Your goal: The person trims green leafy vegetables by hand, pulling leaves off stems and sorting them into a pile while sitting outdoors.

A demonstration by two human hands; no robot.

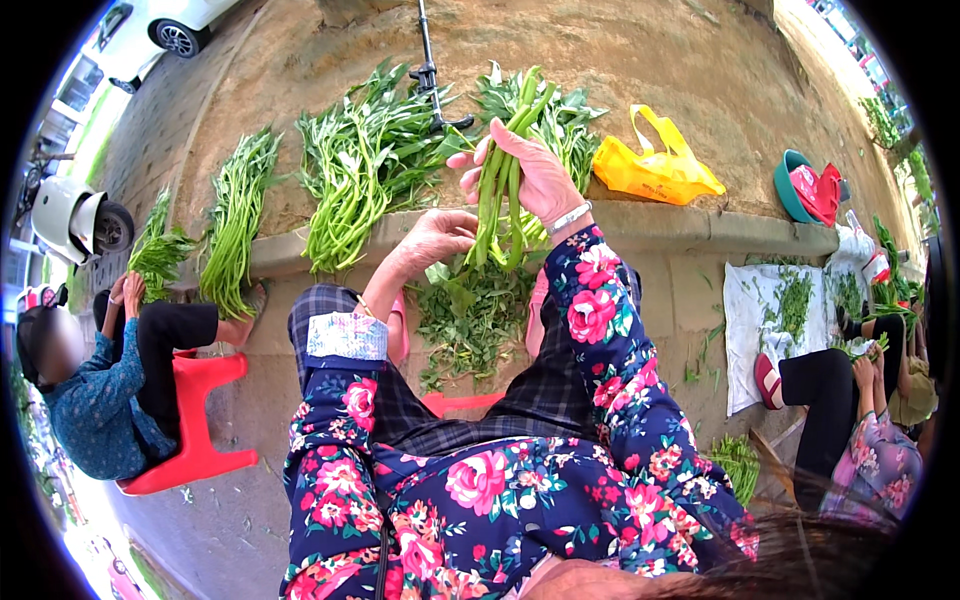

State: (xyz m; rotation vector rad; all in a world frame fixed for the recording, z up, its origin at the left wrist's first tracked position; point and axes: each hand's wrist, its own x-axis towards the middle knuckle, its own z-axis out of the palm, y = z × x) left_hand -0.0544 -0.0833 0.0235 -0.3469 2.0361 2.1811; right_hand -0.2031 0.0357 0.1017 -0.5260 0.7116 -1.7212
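Observation:
A bunch of water spinach stems (493, 205), thick and pale green, stands nearly upright in front of me. My right hand (540, 178) is closed round its upper part, with a bracelet at the wrist. Beside the lower stems is my left hand (432, 243), its fingers curled in against them; what lies between the fingertips is hidden. Loose leaves and trimmings (465, 325) cover the ground between my feet. Beyond my hands, a large leafy bundle of water spinach (350, 170) rests across the kerb, and another leafy bundle (572, 135) lies behind the held stems.
A yellow bag (655, 170) and a teal basin (793, 190) stand past the kerb (690, 228). At left, a person on a red stool (190, 425) handles greens near another bundle (240, 215). People at right sit by a white sheet (745, 330). A black pole (428, 60) lies ahead.

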